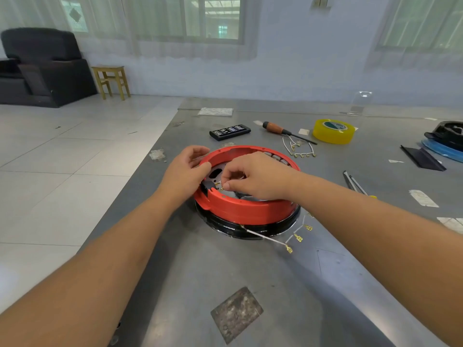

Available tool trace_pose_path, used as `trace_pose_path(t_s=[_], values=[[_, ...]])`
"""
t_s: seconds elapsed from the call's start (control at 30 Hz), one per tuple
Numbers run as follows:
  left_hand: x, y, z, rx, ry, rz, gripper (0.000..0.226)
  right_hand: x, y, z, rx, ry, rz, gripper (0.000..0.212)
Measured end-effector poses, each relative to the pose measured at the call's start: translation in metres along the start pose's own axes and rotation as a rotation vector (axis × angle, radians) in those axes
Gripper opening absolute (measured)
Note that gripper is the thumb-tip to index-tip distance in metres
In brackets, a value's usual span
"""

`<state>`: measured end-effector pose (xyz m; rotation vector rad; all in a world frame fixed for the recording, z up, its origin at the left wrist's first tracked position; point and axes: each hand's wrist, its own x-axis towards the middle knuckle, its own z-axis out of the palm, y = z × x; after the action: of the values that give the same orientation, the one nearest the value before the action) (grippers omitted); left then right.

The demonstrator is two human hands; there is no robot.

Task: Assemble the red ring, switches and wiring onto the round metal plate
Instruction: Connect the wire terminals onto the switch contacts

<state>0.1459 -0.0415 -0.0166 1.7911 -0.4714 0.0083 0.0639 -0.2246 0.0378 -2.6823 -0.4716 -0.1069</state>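
A person works at a grey metal desk (250, 271), both hands inside the red ring (240, 209), which sits on the round metal plate (250, 232) near the desk's left edge. The left hand (185, 171) grips the ring's left wall, fingers curled over its rim, apparently to steady it. The right hand (253, 176) reaches over the ring, thumb and forefinger pinched close on what appears to be a brass terminal (221, 188) beside a black switch (206, 189) set in the wall; the exact contact is too small to make out.

The step in hand looks to be wiring: seating a connector on the switch. The next move would call for a firm, straight push while the ring is held from turning.

Three white leads with brass connectors (298, 237) trail loose from under the plate toward the desk's near side, seemingly yet to be fitted. More spare leads (300, 150) lie behind the ring, near a wooden-handled screwdriver (278, 128), a yellow tape roll (334, 131) and a black bit case (230, 132) toward the far edge. A tool (354, 184) rests to the right. Nothing blocks the ring itself, though the right hand hides much of its interior.
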Motion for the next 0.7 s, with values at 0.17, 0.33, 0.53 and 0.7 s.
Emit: trace_pose_path(t_s=[0.17, 0.33, 0.53, 0.7], values=[[-0.022, -0.003, 0.015, -0.006, 0.194, -0.031, 0.012, -0.001, -0.003, 0.004, -0.041, 0.023, 0.009, 0.011], [-0.033, -0.008, 0.022, 0.019, 0.203, -0.028, 0.031, -0.003, 0.001, 0.005, 0.011, 0.074, 0.017, 0.010], [-0.034, -0.011, 0.019, 0.046, 0.209, -0.037, 0.033, 0.001, 0.004, 0.008, -0.003, 0.110, 0.016, 0.007], [-0.034, -0.013, 0.021, 0.050, 0.215, -0.049, 0.036, 0.003, 0.005, 0.010, -0.007, 0.121, 0.012, 0.005]])
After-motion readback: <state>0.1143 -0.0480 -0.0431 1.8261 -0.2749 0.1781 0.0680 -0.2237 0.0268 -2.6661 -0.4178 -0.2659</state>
